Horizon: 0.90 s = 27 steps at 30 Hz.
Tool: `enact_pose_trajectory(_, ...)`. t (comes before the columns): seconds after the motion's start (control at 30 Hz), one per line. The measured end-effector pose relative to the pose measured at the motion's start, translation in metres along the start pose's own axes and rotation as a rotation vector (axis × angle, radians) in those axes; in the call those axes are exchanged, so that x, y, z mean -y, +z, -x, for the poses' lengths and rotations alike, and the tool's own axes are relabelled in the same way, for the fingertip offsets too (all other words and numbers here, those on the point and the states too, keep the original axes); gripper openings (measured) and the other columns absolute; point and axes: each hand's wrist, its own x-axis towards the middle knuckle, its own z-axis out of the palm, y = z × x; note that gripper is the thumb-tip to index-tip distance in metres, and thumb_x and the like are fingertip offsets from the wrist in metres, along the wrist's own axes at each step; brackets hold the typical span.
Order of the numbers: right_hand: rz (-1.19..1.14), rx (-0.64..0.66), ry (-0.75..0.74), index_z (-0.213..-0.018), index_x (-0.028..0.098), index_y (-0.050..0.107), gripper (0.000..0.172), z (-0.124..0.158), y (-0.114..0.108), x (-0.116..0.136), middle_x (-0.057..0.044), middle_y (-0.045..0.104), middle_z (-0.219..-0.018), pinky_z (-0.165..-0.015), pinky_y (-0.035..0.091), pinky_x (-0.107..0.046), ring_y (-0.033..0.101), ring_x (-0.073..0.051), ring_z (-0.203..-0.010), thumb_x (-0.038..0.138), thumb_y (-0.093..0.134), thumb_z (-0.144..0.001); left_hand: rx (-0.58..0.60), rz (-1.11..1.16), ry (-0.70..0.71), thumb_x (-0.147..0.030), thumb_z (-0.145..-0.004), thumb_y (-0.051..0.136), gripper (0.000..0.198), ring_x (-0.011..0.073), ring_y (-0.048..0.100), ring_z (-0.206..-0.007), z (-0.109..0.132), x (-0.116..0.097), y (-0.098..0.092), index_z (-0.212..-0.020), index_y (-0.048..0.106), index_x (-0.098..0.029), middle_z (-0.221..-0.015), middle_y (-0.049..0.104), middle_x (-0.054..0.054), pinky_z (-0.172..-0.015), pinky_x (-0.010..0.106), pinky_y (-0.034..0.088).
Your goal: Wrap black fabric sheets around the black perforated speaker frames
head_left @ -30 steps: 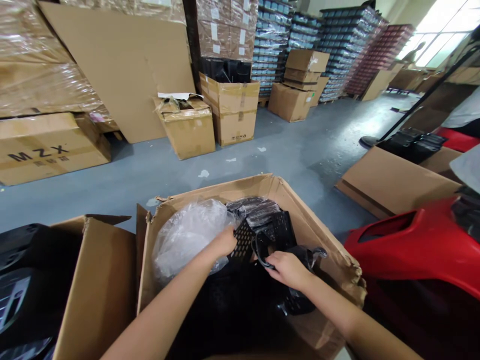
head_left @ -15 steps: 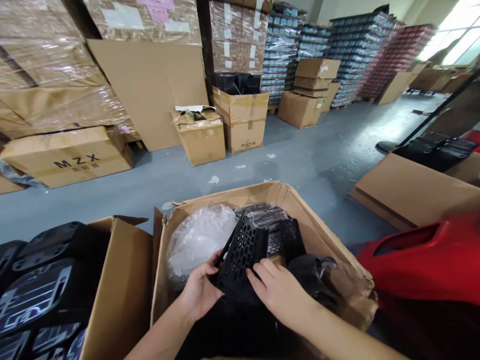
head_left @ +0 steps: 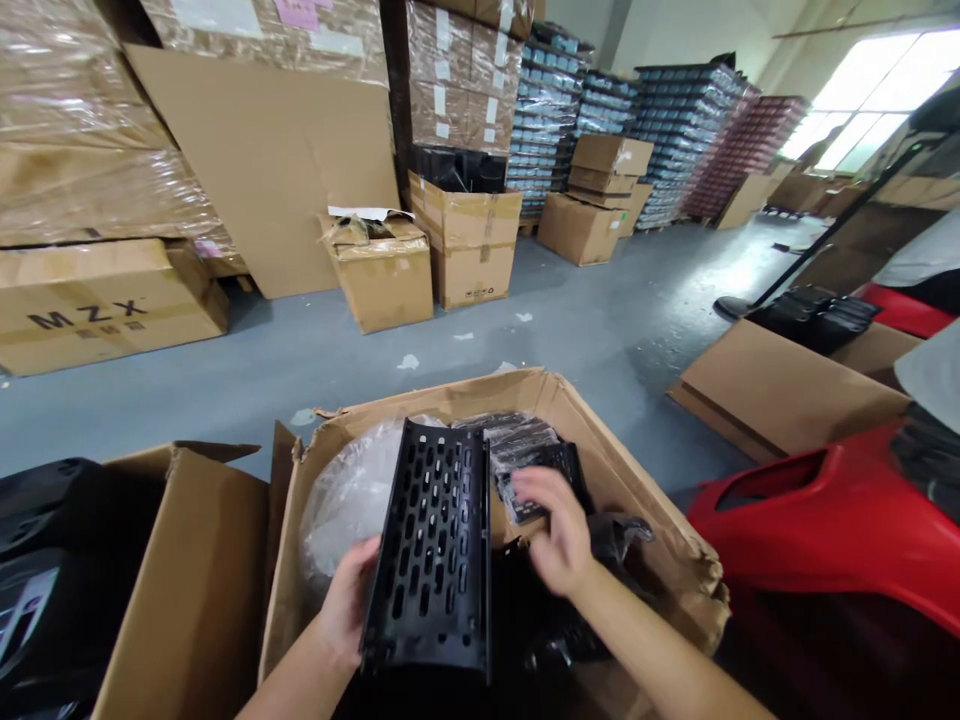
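Observation:
My left hand [head_left: 346, 607] grips the left edge of a black perforated plastic panel [head_left: 431, 555] and holds it up over an open cardboard box [head_left: 450, 395]. My right hand [head_left: 553, 532] hovers just right of the panel with its fingers spread, empty, over more black plastic parts [head_left: 534, 462] stacked in the box. A crumpled clear plastic bag [head_left: 352, 495] fills the box's left side, behind the panel.
A second open carton [head_left: 187, 590] with dark parts [head_left: 34, 560] stands at my left. A red moulded body part [head_left: 832, 530] lies at the right, by flat cardboard [head_left: 772, 385]. Stacked cartons [head_left: 465, 235] and wrapped pallets [head_left: 90, 150] line the grey floor beyond.
The black panel has come up out of the box and now stands flat toward me in my left hand. My right hand has let go of it and moved right over the remaining parts.

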Motion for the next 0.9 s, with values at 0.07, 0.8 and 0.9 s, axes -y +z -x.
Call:
enact_pose_trajectory(0.07,0.241,0.125,0.515,-0.113,0.012,0.046,0.041,-0.011,0.013,-0.036,-0.018,0.052,-0.114,-0.082,0.045,-0.037,0.052,-0.022,-0.104,0.034,0.022,-0.088,-0.019,-0.07,0.037,-0.044,-0.061,0.055,0.04,0.0293,0.065,-0.077,0.003,-0.005,0.005,-0.088,0.065,-0.016,-0.068,0.07,0.007,-0.073,0.043,0.049)
enact_pose_trajectory(0.8,0.265,0.231,-0.562,-0.102,0.013,0.058,0.025,-0.012,-0.043,0.04,-0.013,0.062,-0.102,-0.083,0.047,-0.038,0.052,-0.022,-0.1,0.013,0.038,-0.087,0.089,-0.033,-0.151,-0.067,-0.071,0.034,0.069,0.0264,0.062,-0.09,-0.006,0.002,0.021,-0.108,0.055,-0.012,-0.086,0.069,0.01,-0.081,0.039,0.046)
enact_pose_trajectory(0.9,0.168,0.269,-0.556,-0.117,0.016,0.049,0.034,-0.016,-0.045,0.047,-0.011,0.054,-0.119,-0.091,0.043,-0.039,0.043,-0.021,-0.115,0.009,0.036,-0.086,0.113,-0.037,-0.098,-0.068,-0.071,0.035,0.073,0.0268,0.061,-0.093,-0.008,0.003,0.015,-0.114,0.051,-0.012,-0.093,0.068,0.01,-0.085,0.04,0.044)
